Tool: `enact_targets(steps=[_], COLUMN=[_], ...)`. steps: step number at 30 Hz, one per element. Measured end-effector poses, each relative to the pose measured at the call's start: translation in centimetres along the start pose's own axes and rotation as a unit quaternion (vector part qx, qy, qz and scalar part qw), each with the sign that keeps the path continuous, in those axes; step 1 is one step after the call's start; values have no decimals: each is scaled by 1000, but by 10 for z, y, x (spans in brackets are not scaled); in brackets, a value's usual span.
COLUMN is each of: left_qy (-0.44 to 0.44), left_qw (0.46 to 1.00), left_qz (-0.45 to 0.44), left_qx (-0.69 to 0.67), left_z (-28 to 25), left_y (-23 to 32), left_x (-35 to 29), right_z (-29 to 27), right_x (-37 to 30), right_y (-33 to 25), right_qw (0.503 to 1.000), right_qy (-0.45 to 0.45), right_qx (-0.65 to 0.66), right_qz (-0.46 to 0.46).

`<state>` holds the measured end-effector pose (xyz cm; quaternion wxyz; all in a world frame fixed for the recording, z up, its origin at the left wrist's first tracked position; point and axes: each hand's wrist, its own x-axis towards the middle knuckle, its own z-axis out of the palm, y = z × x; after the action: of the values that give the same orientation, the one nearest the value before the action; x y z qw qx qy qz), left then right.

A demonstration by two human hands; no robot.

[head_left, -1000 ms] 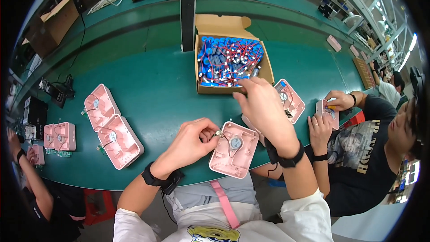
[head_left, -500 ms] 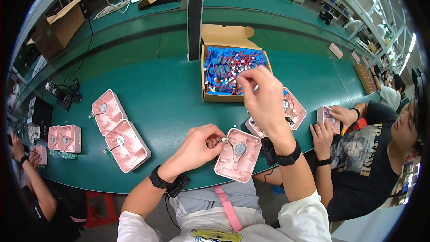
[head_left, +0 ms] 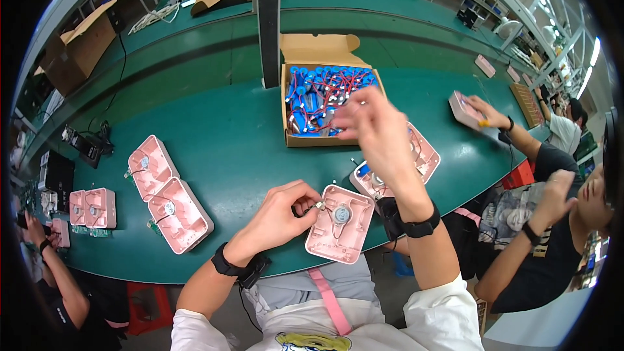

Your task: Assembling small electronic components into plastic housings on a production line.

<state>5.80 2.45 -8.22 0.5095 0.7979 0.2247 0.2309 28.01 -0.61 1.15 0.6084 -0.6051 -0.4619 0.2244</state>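
Note:
My left hand (head_left: pixel 281 213) is closed, thumb and fingertips pinching a small white connector (head_left: pixel 320 206) at the end of thin wires. Those wires lead into an open pink plastic housing (head_left: pixel 318 247), which lies at the table's near edge just right of that hand. A round silver speaker (head_left: pixel 342 215) sits inside the housing. My right hand (head_left: pixel 377 131) hovers at the near right corner of a cardboard box (head_left: pixel 331 142), its fingers apart and somewhat blurred, with nothing visible in them. Blue cylindrical batteries (head_left: pixel 312 101) with red and black leads fill the box.
More pink housings stand beneath my right forearm (head_left: pixel 426 156) and at the left (head_left: pixel 179 218). A co-worker's hand (head_left: pixel 491 116) at the right holds another pink housing (head_left: pixel 467 112). A dark post (head_left: pixel 269 26) rises behind the box. A black device (head_left: pixel 81 143) stands far left.
My right hand's fingers have spread from a pinch, staying by the battery box. My left hand keeps its pinch. The co-worker's pink housing has moved farther up the table, one hand lifted off it.

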Motion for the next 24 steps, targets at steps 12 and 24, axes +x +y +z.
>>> enact_targets(steps=[12,24], left_qy=[-9,-42], left_qw=[1000,998], left_qz=[-7,40], left_qx=[-6,-7], left_z=[-1,-2], left_y=[3,4], left_x=[1,1], right_z=[-12,-44], right_x=[-14,-70], right_y=[-42,-20], right_qw=[988,981], right_qy=[2,-108], right_qx=[109,128], right_qz=[-112,101])
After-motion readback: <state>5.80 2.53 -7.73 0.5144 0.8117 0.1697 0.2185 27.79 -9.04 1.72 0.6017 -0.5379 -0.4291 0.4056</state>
